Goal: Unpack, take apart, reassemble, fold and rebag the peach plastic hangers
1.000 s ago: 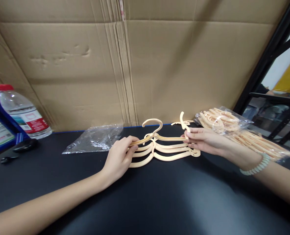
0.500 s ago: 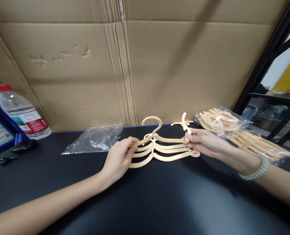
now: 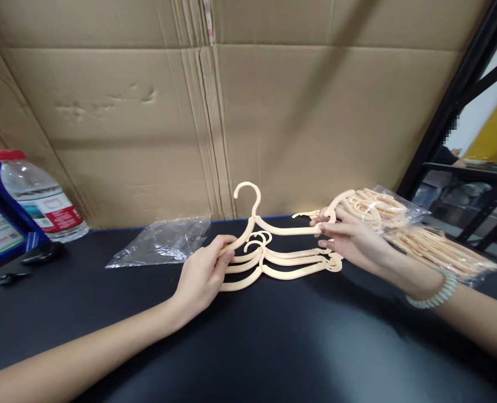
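Between the hands, a cream top hanger [image 3: 273,226] lifted off the stack of hangers [image 3: 277,263] on the black counter [image 3: 248,336], left hand [image 3: 202,274] pinching its left end, right hand [image 3: 345,238] apparently gripping its right end, bagged hangers [image 3: 420,229] just beyond the right hand, empty plastic bag [image 3: 160,240] beyond the left.

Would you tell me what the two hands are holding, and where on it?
Both hold the top hanger: the left hand pinches its left arm end, the right hand its right arm end.
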Tool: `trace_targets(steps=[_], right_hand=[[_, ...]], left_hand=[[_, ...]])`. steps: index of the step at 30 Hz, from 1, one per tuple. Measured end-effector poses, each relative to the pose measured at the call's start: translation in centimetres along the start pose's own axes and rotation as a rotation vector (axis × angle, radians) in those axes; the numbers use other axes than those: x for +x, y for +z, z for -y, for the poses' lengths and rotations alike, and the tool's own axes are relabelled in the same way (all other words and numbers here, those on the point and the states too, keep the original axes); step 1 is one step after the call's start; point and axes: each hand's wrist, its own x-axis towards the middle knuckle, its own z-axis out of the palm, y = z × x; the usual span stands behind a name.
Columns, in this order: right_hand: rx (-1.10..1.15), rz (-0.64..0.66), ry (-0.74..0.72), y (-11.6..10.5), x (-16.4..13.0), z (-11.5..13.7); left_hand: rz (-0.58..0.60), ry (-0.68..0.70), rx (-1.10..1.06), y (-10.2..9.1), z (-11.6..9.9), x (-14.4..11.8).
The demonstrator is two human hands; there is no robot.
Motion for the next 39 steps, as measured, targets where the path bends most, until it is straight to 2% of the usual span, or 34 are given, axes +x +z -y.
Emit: trace_targets(steps=[5, 8, 11, 13, 16, 19, 22, 25, 28, 30, 33, 39], right_hand=[[-0.122, 0.126, -0.035, -2.4, 0.6, 1.8], [-0.273, 0.192, -0.026, -4.6, 0.9, 2.8], [-0.340, 0.246, -0.028, -6.5, 1.2, 3.3], [-0.379, 0.337, -0.004, -7.3, 1.3, 3.4], [-0.459, 0.509, 0.102, -7.8, 1.4, 3.9], [-0.599, 0.520, 0.129, -7.4, 1.3, 4.5], [-0.851, 0.493, 0.070, -5.6, 0.8, 4.5], [-1.125, 0.604, 0.008, -2.6, -0.5, 3.7], [-1.272, 0.737, -0.014, 0.1, -1.8, 2.5], [-1.334, 0.728, -0.016, 1.0, -2.2, 1.8], [-1.395, 0.608, -0.078, 0.6, -1.7, 0.9], [-1.461, 0.373, -0.353, -1.4, 0.2, -1.0]], left_hand=[[0.035, -0.016, 0.052, -0.9, -0.8, 0.8], [0.137, 0.039, 0.235, -2.7, -2.3, 1.6], [0.256, 0.194, 0.391, -4.6, -4.1, 1.6], [0.358, 0.250, 0.566, -5.3, -5.0, 1.0], [0.516, 0.266, 0.745, -5.4, -5.8, -0.2], [0.526, 0.268, 0.857, -4.6, -6.4, -1.5], [0.492, 0.326, 0.829, -3.5, -6.8, -2.7], [0.487, 0.388, 0.813, -2.5, -7.1, -3.7], [0.512, 0.386, 0.861, -1.8, -7.2, -3.9], [0.523, 0.358, 0.866, -1.6, -7.2, -3.6], [0.510, 0.326, 0.827, -1.4, -6.7, -2.8], [0.392, 0.314, 0.704, -0.8, -4.1, -0.8]])
